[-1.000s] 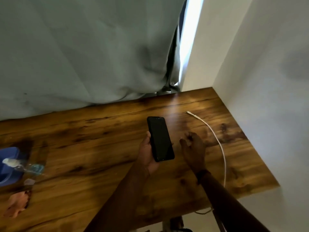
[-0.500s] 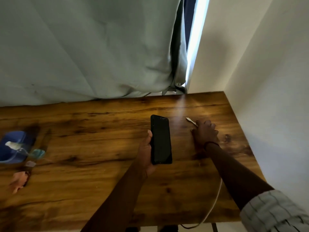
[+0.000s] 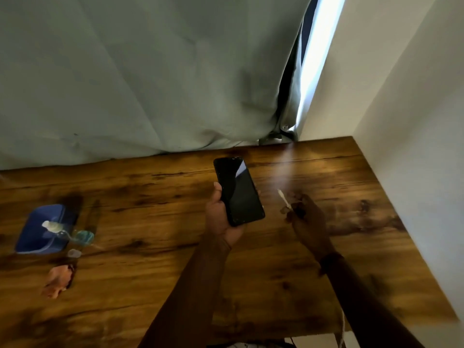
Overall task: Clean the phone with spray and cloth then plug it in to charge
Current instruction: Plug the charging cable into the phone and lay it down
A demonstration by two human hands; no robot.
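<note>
Left hand (image 3: 221, 214) is wrapped around the slim black smartphone (image 3: 238, 192), holding it screen-up above the dark-grained wooden bench (image 3: 150, 259). Right hand (image 3: 307, 219) is just beside it, fingers pinched on the white charging cable plug (image 3: 283, 198), tip pointing up toward the phone but not touching. Clear spray bottle (image 3: 66, 231) lies on the blue folded cloth (image 3: 41, 229) way off left.

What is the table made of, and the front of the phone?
The table looks like wood or a wood-look top: brown grain streaks, dark knots and a slight sheen. The front of the phone, held in the left hand, looks like smooth black glass, since it mirrors a pale patch of light.
</note>
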